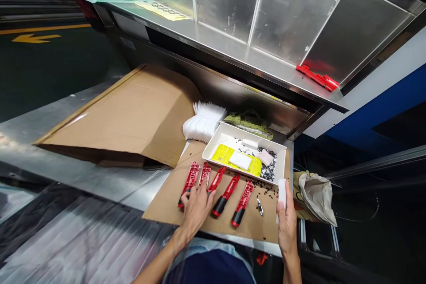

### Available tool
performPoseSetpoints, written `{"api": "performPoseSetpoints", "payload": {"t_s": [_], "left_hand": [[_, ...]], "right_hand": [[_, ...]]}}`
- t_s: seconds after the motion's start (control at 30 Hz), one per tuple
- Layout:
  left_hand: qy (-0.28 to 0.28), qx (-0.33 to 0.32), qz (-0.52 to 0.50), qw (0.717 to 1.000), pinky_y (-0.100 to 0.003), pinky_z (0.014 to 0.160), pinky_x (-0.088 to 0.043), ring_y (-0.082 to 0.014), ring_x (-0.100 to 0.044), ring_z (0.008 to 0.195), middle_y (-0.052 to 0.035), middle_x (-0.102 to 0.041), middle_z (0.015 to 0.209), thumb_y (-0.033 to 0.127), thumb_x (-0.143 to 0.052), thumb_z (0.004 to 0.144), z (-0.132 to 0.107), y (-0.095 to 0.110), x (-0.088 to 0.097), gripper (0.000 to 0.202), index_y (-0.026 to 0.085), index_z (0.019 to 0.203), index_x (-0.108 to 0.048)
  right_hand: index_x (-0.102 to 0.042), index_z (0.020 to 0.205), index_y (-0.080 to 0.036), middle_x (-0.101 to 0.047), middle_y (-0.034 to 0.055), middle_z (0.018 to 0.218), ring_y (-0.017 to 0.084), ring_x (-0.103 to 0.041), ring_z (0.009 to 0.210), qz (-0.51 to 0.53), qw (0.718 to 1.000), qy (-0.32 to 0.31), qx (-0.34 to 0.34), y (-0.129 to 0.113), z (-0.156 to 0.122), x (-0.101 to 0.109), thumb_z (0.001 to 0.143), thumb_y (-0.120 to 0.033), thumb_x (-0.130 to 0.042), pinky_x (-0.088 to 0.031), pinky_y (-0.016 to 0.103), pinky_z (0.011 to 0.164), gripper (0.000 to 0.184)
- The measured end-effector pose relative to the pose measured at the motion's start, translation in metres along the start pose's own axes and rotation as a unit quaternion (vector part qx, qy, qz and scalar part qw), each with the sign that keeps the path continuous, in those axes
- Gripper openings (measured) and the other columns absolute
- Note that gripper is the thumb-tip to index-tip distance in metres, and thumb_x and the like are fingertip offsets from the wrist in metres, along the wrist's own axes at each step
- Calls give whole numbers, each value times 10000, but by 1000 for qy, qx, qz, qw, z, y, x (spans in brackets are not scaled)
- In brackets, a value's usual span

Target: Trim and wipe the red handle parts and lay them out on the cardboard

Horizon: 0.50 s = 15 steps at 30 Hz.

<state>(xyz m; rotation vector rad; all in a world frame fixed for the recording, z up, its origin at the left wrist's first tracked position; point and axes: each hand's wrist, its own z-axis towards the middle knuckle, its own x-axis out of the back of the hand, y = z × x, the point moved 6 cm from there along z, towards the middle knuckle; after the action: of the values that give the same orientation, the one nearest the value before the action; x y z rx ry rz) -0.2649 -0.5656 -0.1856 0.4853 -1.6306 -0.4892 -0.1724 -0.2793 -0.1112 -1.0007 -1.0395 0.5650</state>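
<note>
Several red-and-black plastic housings (pixel 242 203) lie in a row on a brown cardboard sheet (pixel 166 204). My left hand (pixel 197 207) rests over the left ones with its fingers spread, touching the second and partly covering it. Around a slim white block (pixel 282 193), my right hand (pixel 287 222) is closed, at the sheet's right edge beside the tray. A small metal clipper-like tool (pixel 260 207) lies between the rightmost housing and my right hand. Tiny black pieces (pixel 266 188) are scattered near it.
Behind the housings, a white tray (pixel 213 143) holds small black parts, white blocks and a yellow label. White foam sheets (pixel 204 120), a green pouch (pixel 248 122) and a large cardboard box (pixel 133 111) stand around it. Another red part (pixel 317 78) lies on the metal shelf.
</note>
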Motion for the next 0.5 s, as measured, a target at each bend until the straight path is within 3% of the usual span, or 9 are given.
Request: {"api": "performPoseSetpoints", "payload": {"t_s": [0.07,0.13,0.17,0.23,0.27,0.3,0.37,0.43,0.5], "left_hand": [[-23,2,-57,998,-491,980,-467,-300,-628,1092,-155,-729,1116,372,-235,999,-6,4,16,562,138,1390,-565],[-90,26,-209,974,-385,850,-556,-243,-686,953,-123,-744,1049,456,-215,1004,-17,16,27,597,151,1354,-590],[-136,58,-319,936,-361,776,-577,-233,-697,883,-128,-744,1027,514,-266,990,-25,25,29,609,139,1339,-596],[-228,136,-522,811,-319,654,-577,-207,-688,738,-129,-741,969,607,-466,907,-42,48,30,637,132,1306,-609],[-260,166,-581,753,-289,600,-561,-179,-664,656,-114,-738,914,626,-562,851,-49,60,31,658,137,1287,-619],[-286,182,-608,718,-255,541,-532,-147,-627,572,-87,-730,842,638,-629,800,-55,72,33,682,146,1272,-625],[-319,187,-611,700,-209,445,-461,-104,-547,453,-29,-691,701,678,-680,739,-62,88,36,760,157,1287,-611],[-336,165,-592,713,-195,389,-409,-98,-517,406,4,-654,628,748,-663,707,-62,96,37,855,168,1330,-577],[-339,142,-565,739,-202,370,-398,-112,-528,398,3,-646,609,845,-573,697,-59,97,34,928,163,1326,-581]], "right_hand": [[-352,1550,-223,-513,126,1493,270,-548,1304,-21,1000,-7,11,-6,-5,-6,1007,-484,-405,-465,424,1044,604],[-382,1536,-234,-573,123,1426,256,-591,1245,-46,998,-23,42,-22,-11,-21,1023,-451,-382,-515,398,976,557],[-387,1534,-244,-585,121,1404,248,-600,1227,-60,995,-36,67,-33,-14,-31,1029,-431,-374,-528,387,954,539],[-403,1526,-270,-592,123,1364,239,-618,1178,-99,984,-62,135,-58,-15,-49,1036,-404,-366,-546,374,911,509],[-431,1510,-274,-611,128,1309,235,-641,1113,-126,975,-66,173,-70,-12,-55,1038,-397,-360,-558,364,862,493],[-472,1486,-268,-630,135,1238,231,-661,1028,-158,964,-62,207,-81,-6,-57,1040,-394,-353,-565,350,796,479],[-543,1436,-230,-646,139,1082,214,-659,839,-226,943,-20,245,-95,9,-53,1043,-386,-338,-544,316,662,469],[-573,1408,-192,-637,127,974,189,-616,716,-278,928,32,246,-102,19,-43,1045,-353,-346,-504,290,589,457],[-591,1385,-177,-621,107,903,175,-581,670,-294,917,46,267,-109,15,-40,1040,-284,-353,-477,271,564,433]]}}
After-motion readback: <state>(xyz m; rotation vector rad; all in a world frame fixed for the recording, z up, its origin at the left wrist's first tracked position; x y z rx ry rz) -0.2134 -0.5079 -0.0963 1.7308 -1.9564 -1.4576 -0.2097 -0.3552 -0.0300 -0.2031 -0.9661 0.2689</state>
